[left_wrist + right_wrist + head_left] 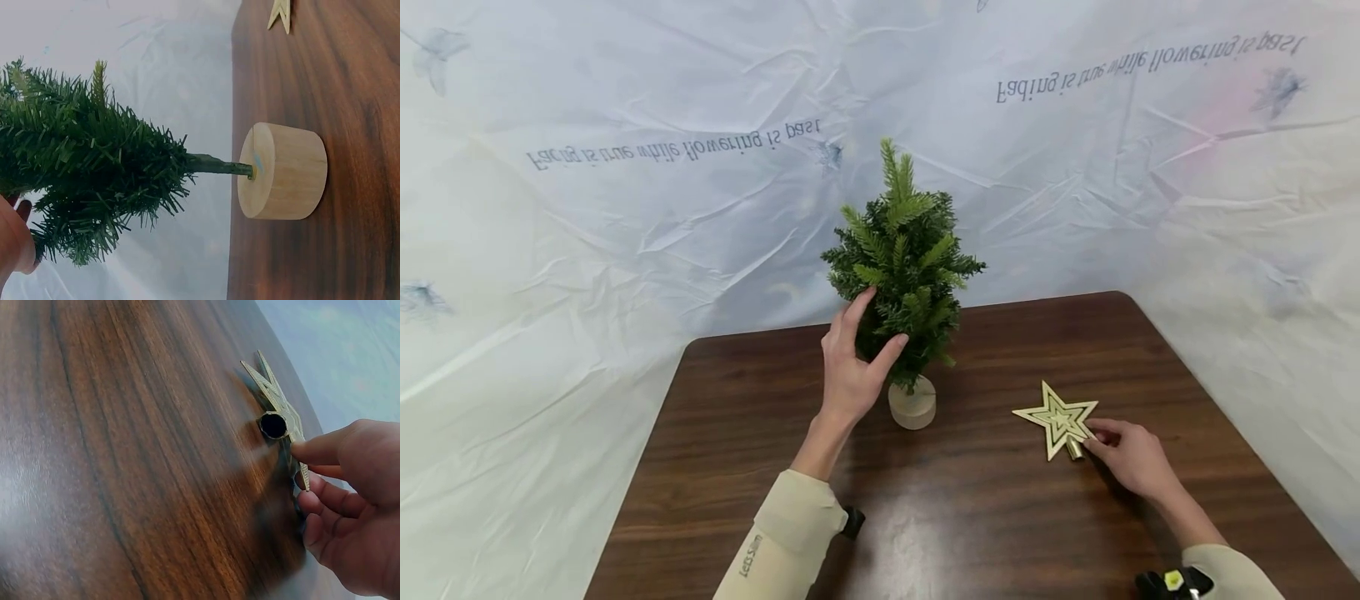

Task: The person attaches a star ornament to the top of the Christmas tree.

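Observation:
A small artificial Christmas tree [917, 258] stands upright on a round wooden base [290, 172] near the table's back edge. My left hand [850, 375] holds the lower left side of its foliage, thumb in front and index finger reaching up along the branches. Other fingers of that hand are hidden by the needles. To the right of the tree, my right hand [1131, 458] pinches a gold glittery star tree topper [1060, 419] by one lower point. The star's hollow socket [273, 425] faces the camera in the right wrist view, close over the tabletop.
The dark wood-grain table [737, 467] has rounded back corners. Behind and beside it hangs creased whitish sheeting [700, 225] printed with upside-down lettering. Black straps with small devices sit at both sleeve cuffs.

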`<state>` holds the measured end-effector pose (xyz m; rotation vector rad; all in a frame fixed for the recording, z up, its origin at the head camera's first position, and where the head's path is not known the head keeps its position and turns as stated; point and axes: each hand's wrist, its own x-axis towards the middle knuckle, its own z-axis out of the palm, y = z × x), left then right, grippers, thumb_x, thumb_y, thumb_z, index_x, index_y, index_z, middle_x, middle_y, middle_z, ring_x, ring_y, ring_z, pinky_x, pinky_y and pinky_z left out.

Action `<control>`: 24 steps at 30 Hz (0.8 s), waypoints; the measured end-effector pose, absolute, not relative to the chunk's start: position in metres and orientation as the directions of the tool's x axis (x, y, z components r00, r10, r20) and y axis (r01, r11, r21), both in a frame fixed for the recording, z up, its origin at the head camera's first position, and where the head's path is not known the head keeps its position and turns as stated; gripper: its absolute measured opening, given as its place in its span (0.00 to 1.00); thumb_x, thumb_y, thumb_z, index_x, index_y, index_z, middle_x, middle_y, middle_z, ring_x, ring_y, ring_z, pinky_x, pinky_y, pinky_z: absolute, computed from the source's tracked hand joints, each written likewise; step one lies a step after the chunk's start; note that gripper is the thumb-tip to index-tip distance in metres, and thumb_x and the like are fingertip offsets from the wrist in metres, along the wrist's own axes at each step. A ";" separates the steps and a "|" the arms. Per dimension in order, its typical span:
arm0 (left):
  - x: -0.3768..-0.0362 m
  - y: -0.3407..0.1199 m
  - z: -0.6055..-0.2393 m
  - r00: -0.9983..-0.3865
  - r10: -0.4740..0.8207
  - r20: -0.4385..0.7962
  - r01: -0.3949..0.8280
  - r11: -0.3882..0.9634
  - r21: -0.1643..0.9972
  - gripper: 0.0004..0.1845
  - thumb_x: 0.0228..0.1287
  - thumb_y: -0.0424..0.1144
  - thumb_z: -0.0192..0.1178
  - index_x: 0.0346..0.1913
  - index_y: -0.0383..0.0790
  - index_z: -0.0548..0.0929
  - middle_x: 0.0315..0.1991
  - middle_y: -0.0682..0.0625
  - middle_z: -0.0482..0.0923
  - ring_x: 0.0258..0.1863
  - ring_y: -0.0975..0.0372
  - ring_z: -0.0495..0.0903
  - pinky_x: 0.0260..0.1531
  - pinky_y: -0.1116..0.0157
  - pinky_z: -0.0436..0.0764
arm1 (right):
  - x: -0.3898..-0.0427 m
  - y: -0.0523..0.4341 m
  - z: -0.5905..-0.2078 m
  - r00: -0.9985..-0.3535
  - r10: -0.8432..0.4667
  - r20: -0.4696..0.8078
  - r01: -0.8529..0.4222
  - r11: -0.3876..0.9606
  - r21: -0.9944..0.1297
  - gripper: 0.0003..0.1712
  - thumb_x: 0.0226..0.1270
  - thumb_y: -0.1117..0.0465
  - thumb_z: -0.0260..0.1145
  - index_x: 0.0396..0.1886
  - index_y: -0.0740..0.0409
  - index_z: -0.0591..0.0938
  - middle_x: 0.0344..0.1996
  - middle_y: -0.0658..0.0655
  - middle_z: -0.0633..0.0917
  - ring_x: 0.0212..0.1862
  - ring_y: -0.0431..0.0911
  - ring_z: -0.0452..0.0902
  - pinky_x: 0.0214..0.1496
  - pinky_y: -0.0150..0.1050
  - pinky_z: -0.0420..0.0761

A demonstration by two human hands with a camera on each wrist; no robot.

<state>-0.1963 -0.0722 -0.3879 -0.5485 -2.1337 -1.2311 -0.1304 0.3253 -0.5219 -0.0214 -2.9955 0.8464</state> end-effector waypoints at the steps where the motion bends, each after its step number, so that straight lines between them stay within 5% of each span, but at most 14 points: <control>1: -0.197 -0.072 -0.388 -0.730 0.048 0.681 0.618 0.471 0.629 0.35 0.62 0.52 0.63 0.71 0.60 0.62 0.65 0.57 0.66 0.63 0.59 0.66 0.58 0.44 0.59 | -0.130 0.326 -0.521 -0.999 0.027 0.017 0.014 0.848 -0.530 0.19 0.61 0.60 0.68 0.49 0.66 0.82 0.27 0.52 0.81 0.28 0.43 0.71 0.29 0.38 0.69; 8: -0.198 -0.068 -0.388 -0.716 0.023 0.698 0.647 0.397 0.651 0.36 0.59 0.39 0.66 0.70 0.54 0.64 0.66 0.53 0.65 0.64 0.57 0.67 0.56 0.48 0.69 | -0.127 0.331 -0.516 -0.998 0.062 -0.024 0.064 0.810 -0.583 0.23 0.62 0.55 0.68 0.52 0.65 0.81 0.25 0.51 0.79 0.24 0.40 0.67 0.25 0.34 0.65; 15: -0.195 -0.064 -0.387 -0.715 -0.006 0.699 0.637 0.406 0.655 0.35 0.56 0.34 0.68 0.67 0.46 0.67 0.61 0.44 0.69 0.53 0.51 0.72 0.45 0.48 0.73 | -0.126 0.334 -0.520 -0.994 0.075 -0.076 0.107 0.681 -0.724 0.28 0.64 0.50 0.67 0.58 0.64 0.78 0.23 0.54 0.83 0.22 0.41 0.76 0.21 0.36 0.73; 24: -0.173 -0.060 -0.357 -0.711 -0.013 0.703 0.645 0.385 0.660 0.34 0.55 0.29 0.66 0.66 0.40 0.68 0.59 0.41 0.70 0.50 0.49 0.73 0.42 0.49 0.73 | -0.133 0.334 -0.515 -0.989 0.143 -0.048 0.113 0.487 -0.866 0.31 0.62 0.48 0.68 0.59 0.63 0.77 0.27 0.56 0.86 0.28 0.46 0.83 0.31 0.37 0.81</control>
